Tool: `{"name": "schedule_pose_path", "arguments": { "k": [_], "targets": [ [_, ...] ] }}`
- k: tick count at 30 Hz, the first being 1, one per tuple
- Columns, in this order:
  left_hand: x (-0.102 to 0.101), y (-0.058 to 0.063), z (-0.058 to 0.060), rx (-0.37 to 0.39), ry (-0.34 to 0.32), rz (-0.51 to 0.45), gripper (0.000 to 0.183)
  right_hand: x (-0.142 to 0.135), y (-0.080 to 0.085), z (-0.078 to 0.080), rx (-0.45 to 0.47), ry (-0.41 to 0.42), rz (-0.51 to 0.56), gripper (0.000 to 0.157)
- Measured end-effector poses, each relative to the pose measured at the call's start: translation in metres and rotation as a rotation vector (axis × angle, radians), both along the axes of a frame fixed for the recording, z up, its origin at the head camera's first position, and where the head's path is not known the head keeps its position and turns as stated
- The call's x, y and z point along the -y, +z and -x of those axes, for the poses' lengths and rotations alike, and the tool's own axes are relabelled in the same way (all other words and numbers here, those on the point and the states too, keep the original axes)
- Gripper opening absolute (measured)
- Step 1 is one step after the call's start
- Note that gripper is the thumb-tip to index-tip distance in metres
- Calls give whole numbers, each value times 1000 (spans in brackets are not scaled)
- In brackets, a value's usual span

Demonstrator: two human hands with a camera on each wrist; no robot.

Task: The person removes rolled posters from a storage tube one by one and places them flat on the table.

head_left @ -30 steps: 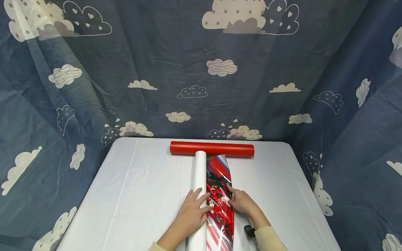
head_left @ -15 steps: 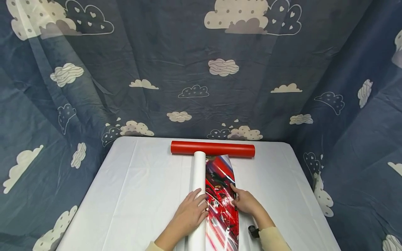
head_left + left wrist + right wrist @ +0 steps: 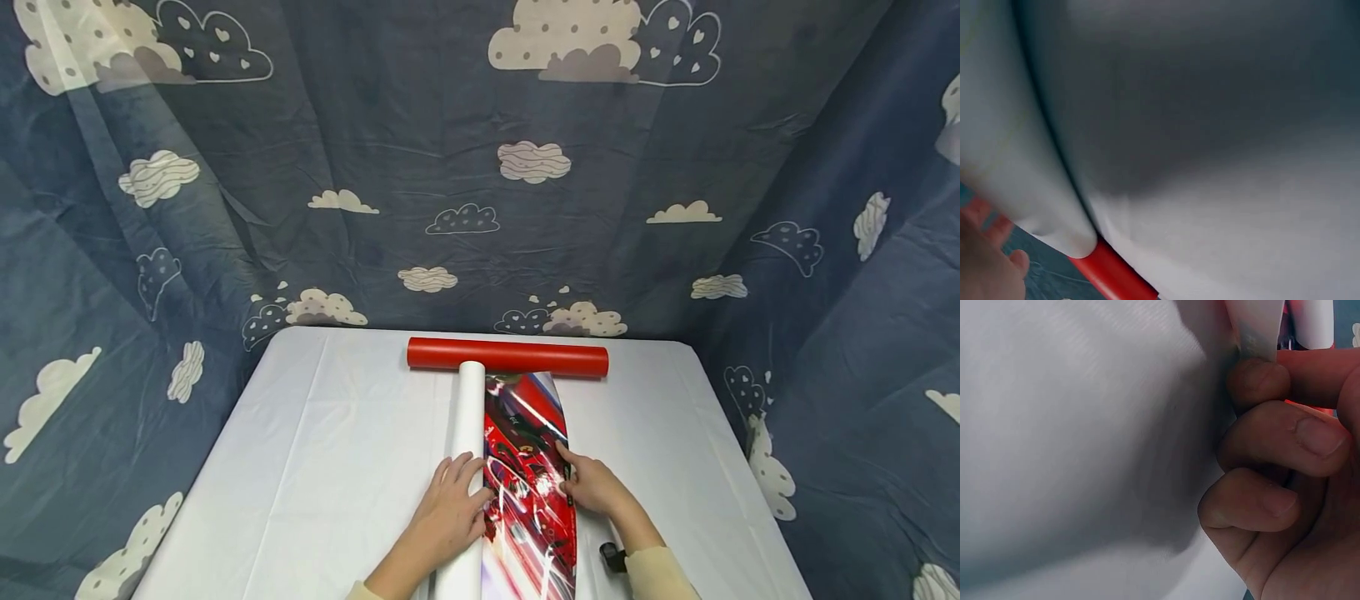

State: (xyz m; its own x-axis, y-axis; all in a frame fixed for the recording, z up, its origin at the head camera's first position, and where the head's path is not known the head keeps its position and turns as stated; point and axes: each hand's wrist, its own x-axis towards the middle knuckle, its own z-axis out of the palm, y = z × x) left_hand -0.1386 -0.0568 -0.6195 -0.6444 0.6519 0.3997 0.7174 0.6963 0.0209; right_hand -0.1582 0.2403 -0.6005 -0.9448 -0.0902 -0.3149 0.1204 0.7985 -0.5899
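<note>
A rolled poster lies lengthwise on the table, its white roll [image 3: 471, 408] on the left and a glossy red printed strip [image 3: 527, 467] unrolled to the right. My left hand [image 3: 447, 512] rests on the roll with fingers spread, fingertips at the edge of the print. In the left wrist view the hand [image 3: 988, 269] shows only in the lower left corner, beside the white roll [image 3: 1029, 150]. With thumb and fingers my right hand [image 3: 594, 487] pinches the poster's free right edge. Curled fingers [image 3: 1254, 500] and the sheet's pale back [image 3: 1259, 331] appear in the right wrist view.
A red tube [image 3: 540, 357] lies crosswise at the back of the white-covered table [image 3: 337, 467], just beyond the poster's far end. A dark blue curtain [image 3: 420, 158] with cloud prints hangs behind and on both sides. Something small and black [image 3: 612, 557] sits at the right wrist.
The printed strip has grown wider. My right hand has drawn the free edge to the right, while the white roll and my left hand have shifted slightly left.
</note>
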Motion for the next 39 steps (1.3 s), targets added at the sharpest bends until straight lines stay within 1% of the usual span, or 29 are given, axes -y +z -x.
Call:
{"name": "schedule_pose_path", "arguments": {
  "k": [2,5,7,9,12,14,18,21,24,26,29,32,35,39],
  "targets": [
    [1,-2,-1,6,-16,-5,19,-2,1,-1,-3,1,-8,75],
    [3,-3,-3,51,-33,-20,19,-6,1,-2,-5,-7,-17,74],
    [5,-4,-4,84,-30,-24,18,-8,0,-2,-5,-6,-24,74],
    [6,-3,-5,114,-21,-30,14,-10,0,-3,3,-8,-25,74],
    [8,-1,-5,136,1,-35,9,-12,2,-2,10,-6,-32,74],
    [9,1,-4,145,23,-37,12,-13,2,-3,16,-9,-36,74],
    [11,5,-3,158,68,-16,25,-14,3,-3,17,-12,-44,75],
    [13,7,-2,150,76,-11,27,-14,2,-2,18,-14,-42,75],
    [15,6,-1,118,64,-14,24,-14,2,-1,26,-16,-40,75],
    [16,5,-1,102,43,-15,25,-14,2,0,34,-16,-40,75],
    [17,6,-1,125,3,-6,31,-15,1,1,39,-17,-47,75],
    [18,7,-1,174,-26,1,35,-16,1,2,42,-18,-56,75],
    [21,8,-1,189,-23,13,35,-19,1,1,43,-24,-52,75],
    [26,10,0,168,-2,12,35,-23,1,1,39,-30,-46,75]
  ]
}}
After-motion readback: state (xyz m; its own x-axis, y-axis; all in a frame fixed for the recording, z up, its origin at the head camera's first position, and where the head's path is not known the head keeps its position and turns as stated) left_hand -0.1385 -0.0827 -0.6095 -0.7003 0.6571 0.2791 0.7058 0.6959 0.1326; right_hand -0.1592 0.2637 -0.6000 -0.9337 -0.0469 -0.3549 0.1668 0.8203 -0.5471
